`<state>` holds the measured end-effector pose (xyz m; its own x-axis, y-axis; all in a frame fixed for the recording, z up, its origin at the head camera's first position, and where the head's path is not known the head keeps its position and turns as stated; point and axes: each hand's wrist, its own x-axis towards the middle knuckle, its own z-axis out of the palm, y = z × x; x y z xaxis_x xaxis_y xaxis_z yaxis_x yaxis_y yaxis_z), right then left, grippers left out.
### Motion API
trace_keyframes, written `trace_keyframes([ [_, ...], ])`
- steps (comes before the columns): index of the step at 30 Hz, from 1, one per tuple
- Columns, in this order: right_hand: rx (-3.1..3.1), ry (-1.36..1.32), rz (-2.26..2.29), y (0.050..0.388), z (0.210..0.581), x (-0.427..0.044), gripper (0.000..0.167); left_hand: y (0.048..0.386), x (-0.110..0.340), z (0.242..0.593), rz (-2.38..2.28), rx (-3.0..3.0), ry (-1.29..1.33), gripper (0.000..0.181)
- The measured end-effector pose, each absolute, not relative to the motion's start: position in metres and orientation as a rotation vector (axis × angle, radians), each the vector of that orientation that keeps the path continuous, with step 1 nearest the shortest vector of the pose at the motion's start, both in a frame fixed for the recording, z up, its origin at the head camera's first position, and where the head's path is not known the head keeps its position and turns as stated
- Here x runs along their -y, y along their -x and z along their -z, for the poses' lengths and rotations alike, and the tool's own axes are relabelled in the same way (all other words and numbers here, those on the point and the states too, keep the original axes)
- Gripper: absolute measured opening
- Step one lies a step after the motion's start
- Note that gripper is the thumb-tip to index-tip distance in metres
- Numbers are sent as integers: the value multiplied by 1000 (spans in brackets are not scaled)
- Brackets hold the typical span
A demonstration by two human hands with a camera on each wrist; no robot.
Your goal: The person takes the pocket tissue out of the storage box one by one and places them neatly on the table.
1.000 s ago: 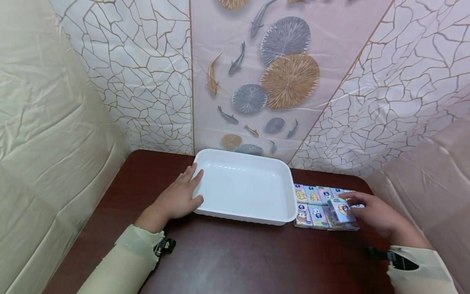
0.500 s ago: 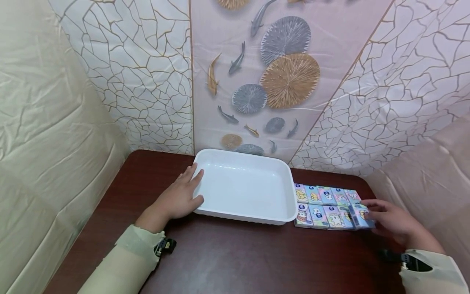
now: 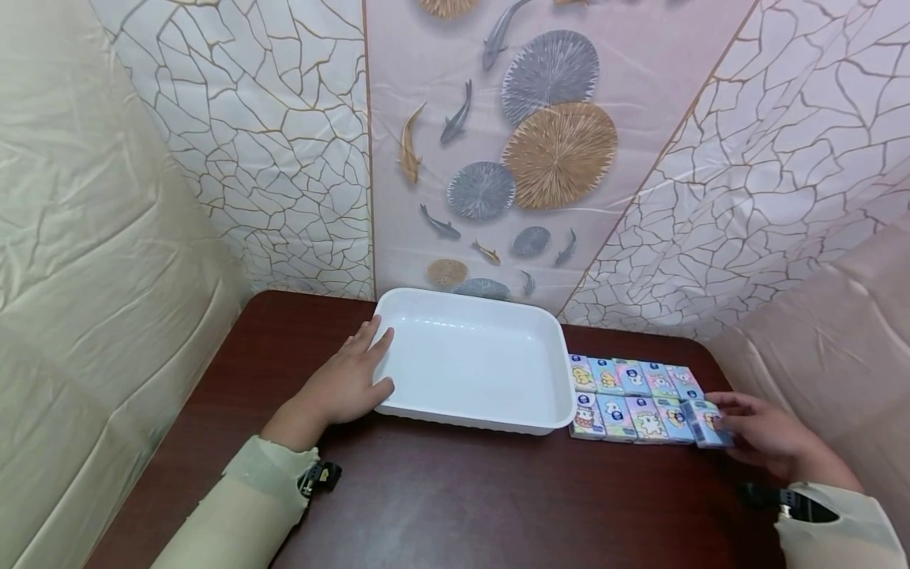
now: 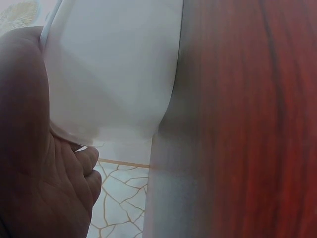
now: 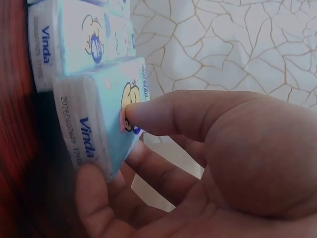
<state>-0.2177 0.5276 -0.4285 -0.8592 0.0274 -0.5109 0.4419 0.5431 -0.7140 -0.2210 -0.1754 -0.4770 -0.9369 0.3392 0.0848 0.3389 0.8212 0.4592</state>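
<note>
A white rectangular tray (image 3: 469, 371) stands on the dark red table. My left hand (image 3: 344, 383) rests on its left rim with fingers spread and fairly straight; the left wrist view shows the tray's outer wall (image 4: 114, 64) beside the palm. At the right end of the front row, my right hand (image 3: 768, 435) pinches a small blue pack of tissues (image 5: 116, 104) between thumb and fingers. The pack is tilted in the right wrist view, close against its neighbour (image 5: 69, 39). Other printed tissue packs (image 3: 647, 420) lie side by side in two rows, against the tray's right side.
The brown-red tabletop (image 3: 498, 506) reaches toward me in front of the tray. A patterned cloth (image 3: 298, 158) hangs behind the table's back edge, and beige padded walls (image 3: 85, 261) stand at both sides.
My right hand has carried the blue tissue pack rightward from above the rows to the front row's right end, then lowered it slightly. The left hand and the tray have stayed put.
</note>
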Motion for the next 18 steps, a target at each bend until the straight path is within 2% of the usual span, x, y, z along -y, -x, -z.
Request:
trace_keyframes([
  [11,-2335,-415,1256,216,433,-529,44,222,175,477,-762,-3002,-566,84],
  [18,-2341,-414,1242,214,440,-523,50,222,175,478,-804,-2985,-559,87],
])
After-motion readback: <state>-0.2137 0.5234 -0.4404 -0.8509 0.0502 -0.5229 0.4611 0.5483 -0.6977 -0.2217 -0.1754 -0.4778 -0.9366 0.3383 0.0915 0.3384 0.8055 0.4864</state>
